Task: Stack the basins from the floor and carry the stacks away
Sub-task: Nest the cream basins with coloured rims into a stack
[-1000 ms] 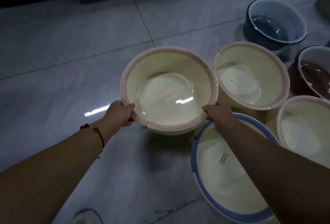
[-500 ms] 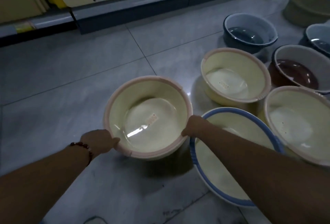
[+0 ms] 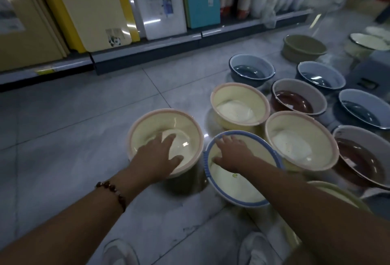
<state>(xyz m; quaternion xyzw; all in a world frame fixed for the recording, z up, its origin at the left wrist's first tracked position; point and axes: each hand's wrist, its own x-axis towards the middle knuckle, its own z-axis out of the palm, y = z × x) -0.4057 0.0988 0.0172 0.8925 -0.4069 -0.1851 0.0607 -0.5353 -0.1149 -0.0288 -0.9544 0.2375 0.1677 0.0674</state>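
A cream basin with a pink rim (image 3: 147,126) stands on the floor at the centre. My left hand (image 3: 157,157) hovers over its near rim, fingers spread, holding nothing. To its right lies a cream basin with a blue rim (image 3: 236,184); my right hand (image 3: 231,151) is spread over its far rim, and whether it touches is unclear. Two more pink-rimmed cream basins (image 3: 239,95) (image 3: 299,129) sit behind and right. Brown basins (image 3: 295,100) (image 3: 363,159) and blue-grey basins (image 3: 251,69) (image 3: 320,74) (image 3: 363,108) lie further right.
A low shelf (image 3: 147,47) with upright boards and boxes runs along the back. An olive basin (image 3: 301,47) and a white-lined one (image 3: 367,41) stand at the far right. Bare grey tile floor (image 3: 63,127) extends to the left. My shoes (image 3: 120,252) show at the bottom edge.
The pink-rimmed basin was set down on the floor and both hands let go of its rim. My right hand moved over to the blue-rimmed basin; the view tilted up.
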